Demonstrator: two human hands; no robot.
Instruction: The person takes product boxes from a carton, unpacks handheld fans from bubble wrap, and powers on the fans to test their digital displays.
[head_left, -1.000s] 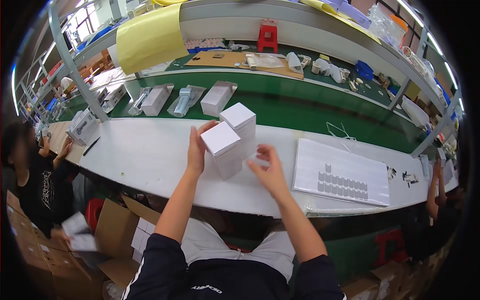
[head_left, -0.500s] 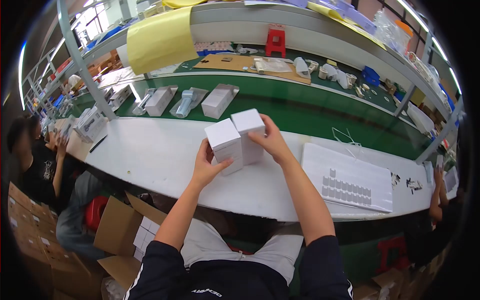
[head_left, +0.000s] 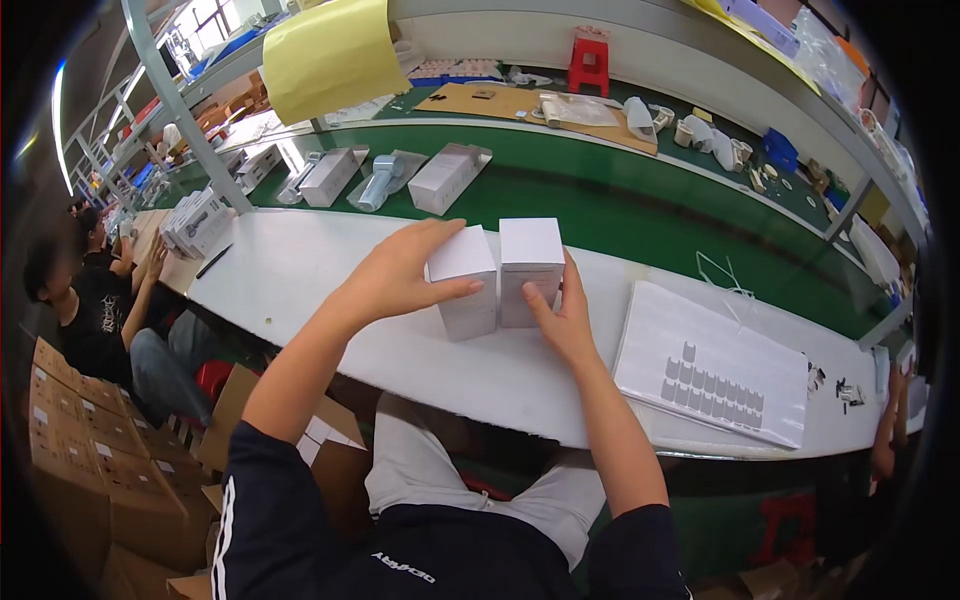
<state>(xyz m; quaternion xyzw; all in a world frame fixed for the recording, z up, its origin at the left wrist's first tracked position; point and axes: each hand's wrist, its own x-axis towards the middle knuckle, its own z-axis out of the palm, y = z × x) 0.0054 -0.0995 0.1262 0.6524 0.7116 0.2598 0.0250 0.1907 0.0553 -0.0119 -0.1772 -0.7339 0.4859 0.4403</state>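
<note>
Two tall white cardboard boxes stand upright side by side on the white tabletop, a narrow gap between them. Around the upper part of the left box (head_left: pixel 467 300) is my left hand (head_left: pixel 400 275), its thumb across the front and its fingers along the far top edge. My right hand (head_left: pixel 562 318) grips the right box (head_left: pixel 531 245) from its right side, thumb on the printed front face and fingers behind the edge. The fingertips behind both boxes are partly hidden.
White sheets with grey stickers (head_left: pixel 705 385) lie to the right. Packaged items, including a light-blue device (head_left: pixel 380 182) and a white carton (head_left: pixel 447 180), line the green surface behind. A black pen (head_left: pixel 214 261) lies left. A co-worker (head_left: pixel 95 310) sits at left; cardboard cartons (head_left: pixel 90 430) stand below.
My left hand has moved from the left box's lower sides up to its top. My right hand has slid lower on the right box. The boxes have turned more squarely towards me.
</note>
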